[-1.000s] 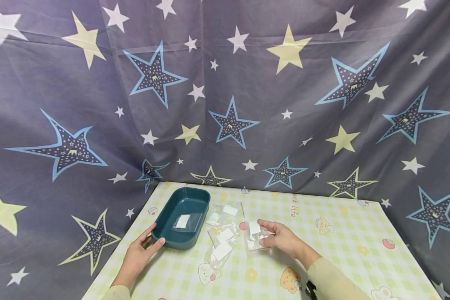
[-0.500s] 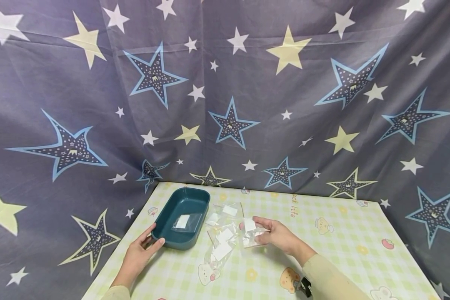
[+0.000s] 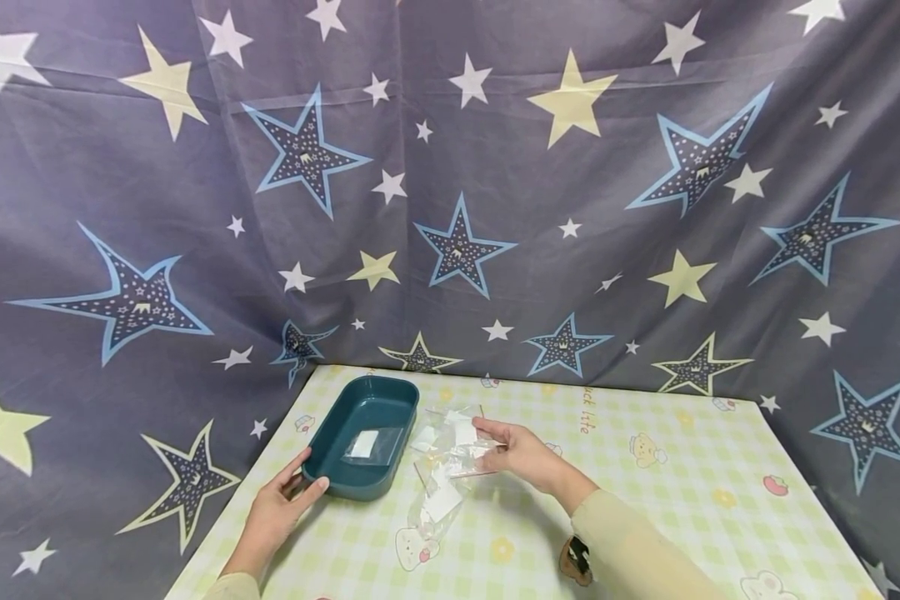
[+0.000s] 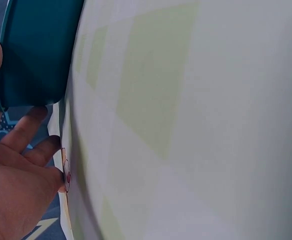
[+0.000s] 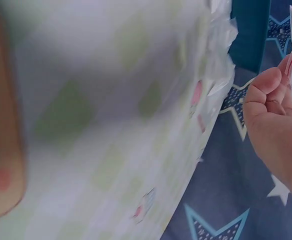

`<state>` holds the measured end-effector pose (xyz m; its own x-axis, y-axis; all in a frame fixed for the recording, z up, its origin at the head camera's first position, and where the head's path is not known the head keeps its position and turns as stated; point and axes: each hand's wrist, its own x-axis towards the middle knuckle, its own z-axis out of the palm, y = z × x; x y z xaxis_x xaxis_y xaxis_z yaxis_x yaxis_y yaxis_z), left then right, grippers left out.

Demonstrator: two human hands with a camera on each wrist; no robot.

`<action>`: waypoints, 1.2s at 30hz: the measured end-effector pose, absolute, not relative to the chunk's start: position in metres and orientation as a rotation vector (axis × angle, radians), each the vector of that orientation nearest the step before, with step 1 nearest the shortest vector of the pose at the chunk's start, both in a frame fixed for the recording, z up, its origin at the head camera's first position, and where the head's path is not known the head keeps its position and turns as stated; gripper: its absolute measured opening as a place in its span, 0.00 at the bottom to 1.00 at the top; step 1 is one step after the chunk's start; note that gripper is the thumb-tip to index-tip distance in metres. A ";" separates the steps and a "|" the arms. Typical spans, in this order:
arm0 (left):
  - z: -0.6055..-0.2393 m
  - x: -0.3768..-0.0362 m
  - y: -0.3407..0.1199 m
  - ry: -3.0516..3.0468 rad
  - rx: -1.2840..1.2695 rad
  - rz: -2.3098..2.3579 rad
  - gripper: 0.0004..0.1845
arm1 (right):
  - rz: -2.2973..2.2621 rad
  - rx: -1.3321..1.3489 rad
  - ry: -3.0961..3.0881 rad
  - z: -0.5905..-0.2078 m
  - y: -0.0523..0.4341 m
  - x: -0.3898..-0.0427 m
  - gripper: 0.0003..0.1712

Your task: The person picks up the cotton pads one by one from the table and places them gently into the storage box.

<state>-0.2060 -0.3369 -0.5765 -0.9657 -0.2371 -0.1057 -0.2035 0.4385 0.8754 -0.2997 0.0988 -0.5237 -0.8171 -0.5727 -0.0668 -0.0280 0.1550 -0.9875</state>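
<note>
The right hand is holding a small clear bag with a white label, pinching it between thumb and fingers a little above the table, just right of the teal tray. The head view is showing the whole bag and its place over the other clear bags lying on the checked cloth. The right wrist view is showing only a thin edge of that bag with a red strip at the fingertips, and the picture is blurred there — so probably the thumb is pressing on the sealed edge, but I cannot say it surely.

The left hand is resting against the near corner of the tray, thumb on the rim, fingers loosely stretched beside the wall. The left wrist view is showing this closely — the fingers are lying under the tray's corner, not curled around it. Inside the tray one flat bag is lying, visible only from the head camera.
</note>
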 end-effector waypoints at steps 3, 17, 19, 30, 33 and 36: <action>-0.577 -0.206 -0.337 -2.629 0.404 -1.604 0.49 | -1.704 -0.600 2.002 -0.518 0.088 -0.300 0.45; -0.578 -0.208 -0.337 -2.622 0.418 -1.594 0.50 | -1.758 -0.585 2.022 -0.502 0.044 -0.310 0.45; -0.579 -0.208 -0.337 -2.620 0.419 -1.594 0.50 | -1.778 -0.581 2.005 -0.500 0.038 -0.311 0.46; -0.579 -0.207 -0.335 -2.610 0.425 -1.603 0.50 | -1.821 -0.558 1.994 -0.492 0.013 -0.309 0.44; -0.578 -0.207 -0.334 -2.604 0.434 -1.608 0.49 | -1.836 -0.538 1.957 -0.491 0.007 -0.309 0.43; -0.577 -0.207 -0.333 -2.603 0.429 -1.606 0.49 | -1.844 -0.545 1.941 -0.491 0.002 -0.308 0.43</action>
